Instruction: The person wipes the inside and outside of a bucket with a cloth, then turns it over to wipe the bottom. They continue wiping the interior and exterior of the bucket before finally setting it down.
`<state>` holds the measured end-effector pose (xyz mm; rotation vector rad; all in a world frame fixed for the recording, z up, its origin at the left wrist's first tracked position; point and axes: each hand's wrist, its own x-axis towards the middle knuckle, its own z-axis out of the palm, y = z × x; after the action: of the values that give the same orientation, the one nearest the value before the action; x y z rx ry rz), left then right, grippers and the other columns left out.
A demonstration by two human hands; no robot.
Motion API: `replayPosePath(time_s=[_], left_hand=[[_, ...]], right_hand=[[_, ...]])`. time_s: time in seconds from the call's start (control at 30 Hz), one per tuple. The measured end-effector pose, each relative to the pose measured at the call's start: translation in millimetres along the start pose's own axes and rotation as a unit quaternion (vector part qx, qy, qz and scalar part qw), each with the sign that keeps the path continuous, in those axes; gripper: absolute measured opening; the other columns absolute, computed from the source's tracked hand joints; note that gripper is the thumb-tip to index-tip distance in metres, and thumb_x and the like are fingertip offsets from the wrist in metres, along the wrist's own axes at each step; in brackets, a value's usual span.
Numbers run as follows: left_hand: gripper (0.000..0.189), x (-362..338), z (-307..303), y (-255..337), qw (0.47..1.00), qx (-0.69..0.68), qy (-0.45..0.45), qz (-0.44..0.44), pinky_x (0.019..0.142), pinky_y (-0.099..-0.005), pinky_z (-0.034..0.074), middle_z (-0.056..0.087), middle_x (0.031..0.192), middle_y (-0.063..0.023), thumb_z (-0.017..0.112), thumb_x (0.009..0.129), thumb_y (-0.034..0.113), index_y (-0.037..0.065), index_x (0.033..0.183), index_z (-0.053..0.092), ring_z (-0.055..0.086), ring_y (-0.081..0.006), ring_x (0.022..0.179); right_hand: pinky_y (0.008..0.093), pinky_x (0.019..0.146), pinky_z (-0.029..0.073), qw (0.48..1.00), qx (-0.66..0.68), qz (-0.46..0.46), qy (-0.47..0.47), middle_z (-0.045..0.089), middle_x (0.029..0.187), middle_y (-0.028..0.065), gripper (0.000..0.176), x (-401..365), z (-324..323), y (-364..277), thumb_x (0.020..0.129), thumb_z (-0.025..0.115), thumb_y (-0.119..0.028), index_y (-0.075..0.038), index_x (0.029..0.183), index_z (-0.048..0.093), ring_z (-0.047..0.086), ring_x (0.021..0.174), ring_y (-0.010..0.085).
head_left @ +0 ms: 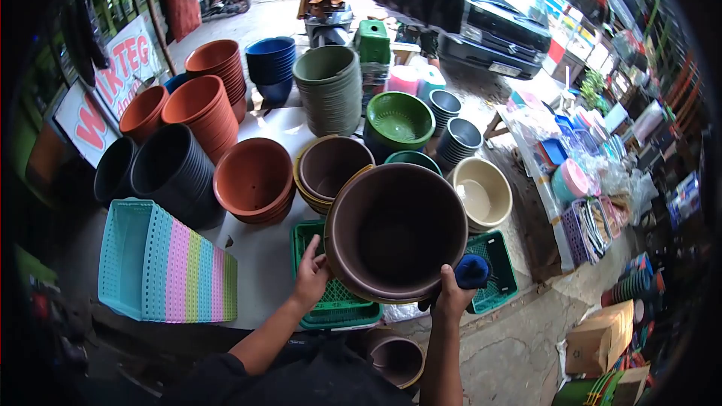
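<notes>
Tabletop (259, 252) — basin (396, 231), left hand (311, 277), right hand (452, 298)

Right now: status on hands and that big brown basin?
Left hand grips brown basin at left rim. Right hand at lower rim, clutching blue cloth. Basin tilted over green baskets.

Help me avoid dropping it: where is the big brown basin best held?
By its rim, from both sides: the brown basin is wide, round and tipped mouth toward the camera, too broad for one grip. The left hand holds the left rim, the right hand the lower right, with a blue cloth.
</notes>
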<state>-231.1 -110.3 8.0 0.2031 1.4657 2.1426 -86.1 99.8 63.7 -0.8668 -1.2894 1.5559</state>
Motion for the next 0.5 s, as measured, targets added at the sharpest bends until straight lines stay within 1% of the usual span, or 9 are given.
replayPosePath(time_s=[0.03, 0.1, 0.13, 0.17, 0.27, 0.3, 0.37, 0.43, 0.5], left_hand=[[0.054, 7, -8, 3, 1.0, -0.005, 0.01, 0.002, 0.094, -0.0343, 0.05, 0.058, 0.126, -0.0122, 0.054, 0.098, 0.013, 0.004, 0.145, 0.031, 0.058, -0.0217, 0.115], [0.049, 22, -28, 10, 0.971, -0.233, -0.008, -0.052, 0.091, -0.0315, 0.051, 0.061, 0.121, -0.0129, 0.055, 0.098, 0.015, 0.003, 0.142, 0.038, 0.061, -0.0166, 0.106], [0.038, 25, -22, 35, 0.964, -0.263, -0.001, -0.034, 0.089, -0.0293, 0.05, 0.062, 0.116, -0.0105, 0.058, 0.098, 0.02, 0.001, 0.13, 0.05, 0.062, -0.0133, 0.1], [0.038, 35, -26, 42, 0.963, -0.266, 0.005, -0.031, 0.089, -0.0293, 0.05, 0.062, 0.116, -0.0105, 0.058, 0.098, 0.02, 0.001, 0.13, 0.05, 0.062, -0.0133, 0.1], [0.03, 65, -32, 67, 0.992, -0.059, 0.042, 0.099, 0.085, -0.0244, 0.048, 0.062, 0.106, -0.0047, 0.066, 0.094, 0.02, 0.0, 0.113, 0.055, 0.058, -0.0087, 0.095], [0.03, 78, -40, 73, 0.992, -0.062, 0.047, 0.1, 0.085, -0.0244, 0.048, 0.062, 0.106, -0.0047, 0.066, 0.094, 0.02, 0.0, 0.113, 0.055, 0.058, -0.0087, 0.095], [0.043, 102, -54, 82, 0.993, -0.067, 0.019, 0.095, 0.095, -0.0294, 0.048, 0.059, 0.116, -0.0082, 0.069, 0.091, 0.018, -0.003, 0.123, 0.048, 0.058, -0.0133, 0.104], [0.041, 122, -61, 95, 0.993, -0.05, 0.037, 0.103, 0.093, -0.0279, 0.049, 0.06, 0.113, -0.0084, 0.067, 0.092, 0.016, -0.005, 0.122, 0.048, 0.06, -0.0129, 0.101], [0.039, 142, -66, 113, 0.994, -0.036, 0.025, 0.103, 0.09, -0.0269, 0.051, 0.062, 0.108, -0.0072, 0.067, 0.092, 0.013, -0.005, 0.121, 0.049, 0.061, -0.0118, 0.095]], right_hand=[[0.0307, 0.089, 0.047, 1.0, 0.009, 0.007, -0.003, 0.059, 0.107, 0.0061, 0.037, 4, 12, 6, 0.081, 0.069, 0.0, -0.001, 0.114, 0.052, 0.059, 0.095, 0.0162], [0.0314, 0.088, 0.048, 1.0, 0.018, 0.016, -0.013, 0.059, 0.106, 0.0071, 0.04, 13, 39, 16, 0.08, 0.069, -0.002, 0.0, 0.116, 0.051, 0.06, 0.093, 0.0175], [0.0311, 0.088, 0.049, 0.999, 0.027, 0.016, -0.027, 0.059, 0.105, 0.0069, 0.04, 17, 52, 19, 0.081, 0.069, -0.002, -0.001, 0.116, 0.05, 0.06, 0.092, 0.0174], [0.0308, 0.087, 0.049, 0.998, 0.035, 0.017, -0.041, 0.059, 0.104, 0.0067, 0.04, 22, 65, 22, 0.081, 0.069, -0.003, -0.002, 0.115, 0.05, 0.06, 0.09, 0.0173], [0.0297, 0.087, 0.048, 0.997, 0.019, 0.004, -0.078, 0.058, 0.104, 0.007, 0.039, 34, 109, 23, 0.081, 0.069, -0.005, -0.002, 0.114, 0.05, 0.06, 0.09, 0.0168], [0.0297, 0.087, 0.048, 0.996, 0.016, 0.005, -0.083, 0.058, 0.104, 0.007, 0.039, 39, 124, 25, 0.081, 0.069, -0.005, -0.002, 0.114, 0.05, 0.06, 0.09, 0.0168], [0.029, 0.087, 0.048, 0.997, 0.006, -0.011, -0.079, 0.058, 0.102, 0.0065, 0.038, 52, 148, 30, 0.081, 0.07, -0.006, -0.001, 0.113, 0.05, 0.059, 0.089, 0.0159], [0.0301, 0.093, 0.044, 0.994, -0.012, -0.006, -0.107, 0.056, 0.108, 0.0052, 0.039, 66, 165, 38, 0.083, 0.069, -0.004, -0.001, 0.116, 0.049, 0.057, 0.097, 0.0151], [0.0281, 0.087, 0.047, 0.996, -0.002, -0.039, -0.082, 0.059, 0.102, 0.0058, 0.032, 71, 196, 34, 0.083, 0.07, -0.008, 0.0, 0.109, 0.053, 0.058, 0.089, 0.0138]])
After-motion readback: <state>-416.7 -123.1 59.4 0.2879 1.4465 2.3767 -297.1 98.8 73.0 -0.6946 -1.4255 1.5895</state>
